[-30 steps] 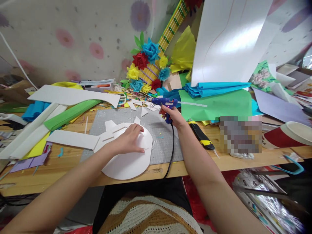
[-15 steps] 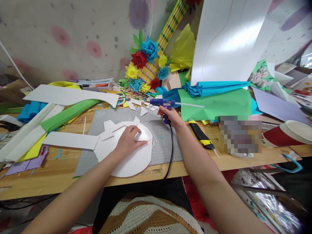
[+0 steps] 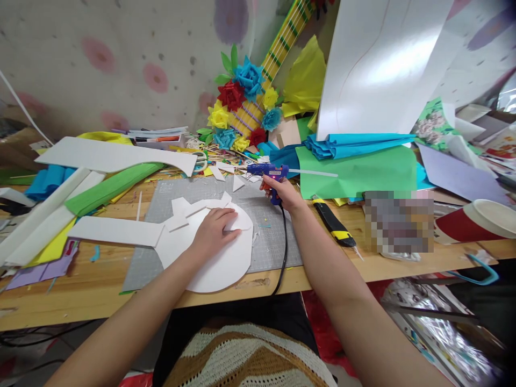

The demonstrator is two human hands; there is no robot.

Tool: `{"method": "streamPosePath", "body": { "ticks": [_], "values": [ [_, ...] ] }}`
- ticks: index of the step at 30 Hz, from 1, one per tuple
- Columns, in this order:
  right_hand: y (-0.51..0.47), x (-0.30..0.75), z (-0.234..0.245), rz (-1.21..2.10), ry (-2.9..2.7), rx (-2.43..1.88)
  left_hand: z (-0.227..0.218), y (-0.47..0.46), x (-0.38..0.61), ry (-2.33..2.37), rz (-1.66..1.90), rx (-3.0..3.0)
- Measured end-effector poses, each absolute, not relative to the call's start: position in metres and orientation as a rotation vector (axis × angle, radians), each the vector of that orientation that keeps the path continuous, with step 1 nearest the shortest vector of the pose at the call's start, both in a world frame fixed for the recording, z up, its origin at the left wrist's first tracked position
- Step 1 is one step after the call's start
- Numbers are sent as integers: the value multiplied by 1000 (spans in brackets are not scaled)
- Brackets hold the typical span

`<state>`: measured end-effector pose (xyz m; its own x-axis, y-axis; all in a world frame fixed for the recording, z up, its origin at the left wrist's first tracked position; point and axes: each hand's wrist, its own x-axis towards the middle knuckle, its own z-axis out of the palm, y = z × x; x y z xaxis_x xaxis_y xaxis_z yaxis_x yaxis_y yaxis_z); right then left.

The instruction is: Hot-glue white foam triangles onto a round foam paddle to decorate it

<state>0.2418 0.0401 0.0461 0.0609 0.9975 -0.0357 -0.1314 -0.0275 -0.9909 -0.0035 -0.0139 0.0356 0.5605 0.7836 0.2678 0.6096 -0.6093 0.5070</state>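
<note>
My right hand (image 3: pixel 284 193) is wrapped round the grip of a blue hot glue gun (image 3: pixel 277 171), whose nozzle points left. A translucent glue stick (image 3: pixel 314 172) juts from its back, and a black cord (image 3: pixel 285 252) runs down off the table edge. With fingers stretched out, my left hand (image 3: pixel 214 231) lies on a white foam board cutout (image 3: pixel 220 275) with a rounded body and a long neck. A small white piece (image 3: pixel 242 219) lies flat on the body, partly under those fingers. Beneath the cutout is a grey cutting mat (image 3: pixel 276 250).
Behind lie white scraps (image 3: pixel 238 183) and scissors (image 3: pixel 200 161). A yellow-and-black utility knife (image 3: pixel 332 221) is right of my right forearm, with a paper cup (image 3: pixel 475 223) farther right. Rolled crepe paper (image 3: pixel 115 188) lies left. A flower-covered paper guitar (image 3: pixel 245 115) leans at the wall.
The small white piece, tilted up at my left hand before, now lies flat on the cutout. My left fingers have straightened and lowered over it. The glue gun stays almost still.
</note>
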Motion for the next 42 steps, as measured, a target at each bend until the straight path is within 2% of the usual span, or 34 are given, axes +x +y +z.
{"method": "streamPosePath", "body": {
  "ticks": [6,19,42],
  "values": [
    [40,241,48,1228,-1055,-1182,27,-13,-6,1072,808,2522],
    [41,242,47,1223,-1058,-1172,32,-12,-2,1122,730,2534],
    [42,243,44,1230,-1033,-1140,23,-8,-4,1101,843,2436]
  ]
}}
